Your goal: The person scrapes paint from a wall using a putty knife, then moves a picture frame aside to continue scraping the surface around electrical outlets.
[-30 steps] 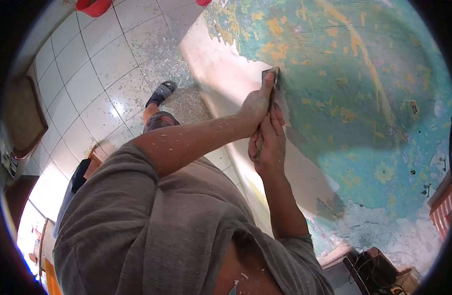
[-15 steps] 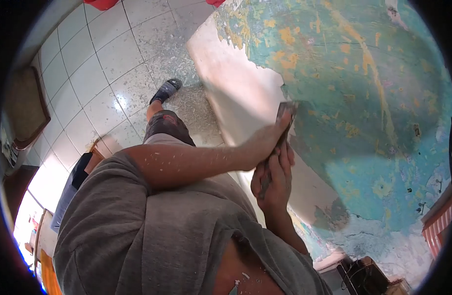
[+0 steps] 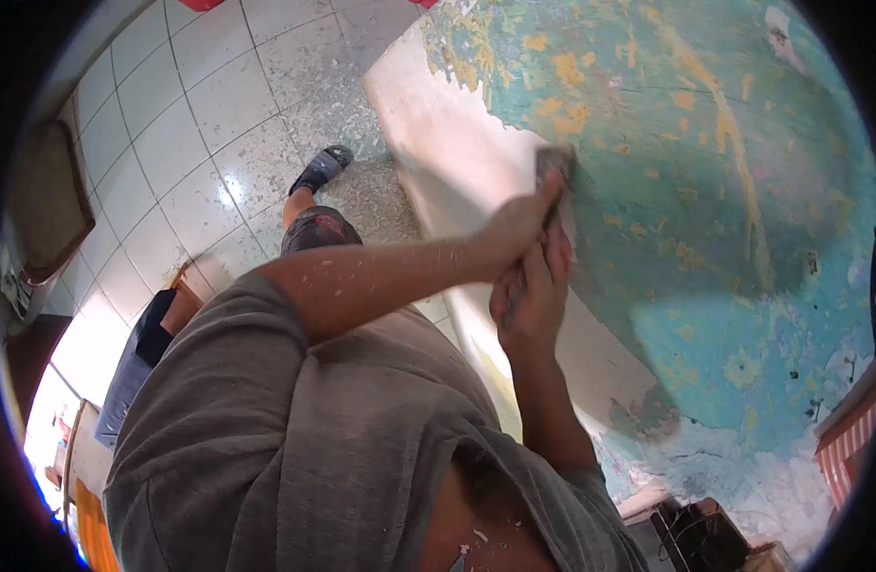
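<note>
The scraper (image 3: 555, 162) slants up the wall (image 3: 705, 210) from both hands, its blurred tip seemingly at the paint edge; left hand (image 3: 509, 232), nearer, presses it, right hand (image 3: 536, 313) clasps below.

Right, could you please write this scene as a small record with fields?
tool: flat grey scraper, blurred
left hand: on the scraper, close to its blade
right hand: around its lower part
surface: worn turquoise paint with yellow patches
beside the paint: smooth pale strip
blade position: around the border of paint and strip
floor: white square tiles, pale flakes scattered
footwear: dark open-toed slipper
</note>
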